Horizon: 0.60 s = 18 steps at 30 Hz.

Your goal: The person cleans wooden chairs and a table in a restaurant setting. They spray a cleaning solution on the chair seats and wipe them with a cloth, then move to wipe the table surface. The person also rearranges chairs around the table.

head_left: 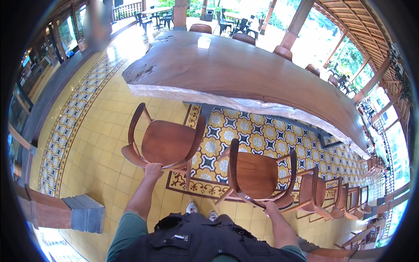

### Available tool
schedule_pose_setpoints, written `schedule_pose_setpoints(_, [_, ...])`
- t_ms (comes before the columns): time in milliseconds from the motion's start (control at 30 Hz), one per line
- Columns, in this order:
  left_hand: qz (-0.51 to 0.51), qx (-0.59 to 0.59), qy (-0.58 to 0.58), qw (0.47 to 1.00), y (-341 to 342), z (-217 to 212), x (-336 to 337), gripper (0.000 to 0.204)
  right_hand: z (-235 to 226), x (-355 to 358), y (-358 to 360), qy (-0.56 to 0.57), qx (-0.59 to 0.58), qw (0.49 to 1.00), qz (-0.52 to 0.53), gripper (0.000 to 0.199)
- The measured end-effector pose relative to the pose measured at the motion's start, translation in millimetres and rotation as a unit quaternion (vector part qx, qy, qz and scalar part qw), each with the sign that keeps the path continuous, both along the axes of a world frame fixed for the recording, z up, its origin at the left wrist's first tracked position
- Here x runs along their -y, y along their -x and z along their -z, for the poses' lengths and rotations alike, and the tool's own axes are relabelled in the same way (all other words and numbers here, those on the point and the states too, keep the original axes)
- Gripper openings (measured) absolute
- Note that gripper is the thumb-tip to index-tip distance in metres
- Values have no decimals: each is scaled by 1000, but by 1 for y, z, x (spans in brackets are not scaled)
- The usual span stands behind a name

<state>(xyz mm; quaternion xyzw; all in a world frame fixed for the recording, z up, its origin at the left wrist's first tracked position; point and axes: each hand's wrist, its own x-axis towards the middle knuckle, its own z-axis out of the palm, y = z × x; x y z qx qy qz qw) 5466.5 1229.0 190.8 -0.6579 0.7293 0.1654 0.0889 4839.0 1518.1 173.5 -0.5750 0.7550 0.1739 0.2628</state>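
Two brown wooden armchairs stand before me on the tiled floor, side by side with a gap between them. My left hand (153, 170) is closed over the back rail of the left armchair (168, 142). On the right, my right hand (270, 208) grips the back rail of the other armchair (255, 174); its fingers are partly hidden behind the rail. Both chairs are upright, with their seats toward a long wooden table (244, 70). This table has a thick slab top with a rough natural edge, and it lies beyond the chairs.
Further right runs a row of similar chairs (312, 187). More chairs (243, 38) line the table's far side. A small white object (204, 42) sits on the tabletop. At left stands a wooden post on a grey stone base (85, 213). A person (97, 26) is at the far left.
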Motion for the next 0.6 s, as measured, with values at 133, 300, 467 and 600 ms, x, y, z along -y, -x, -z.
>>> schedule_pose_setpoints(133, [77, -7, 159, 984, -13, 24, 5, 15, 2, -51, -30, 24, 7, 999, 23, 54])
schedule_pose_setpoints(300, [112, -42, 205, 971, -27, 24, -17, 14, 5, -107, -67, 56, 35, 996, 66, 42])
schedule_pose_setpoints(467, [84, -32, 112, 990, -43, 17, -76, 18, 13, -125, -93, 159, -14, 984, 73, 27])
schedule_pose_setpoints(600, [89, 2, 122, 989, -46, 10, -111, 18, 8, -125, -124, 254, -25, 964, 71, 37])
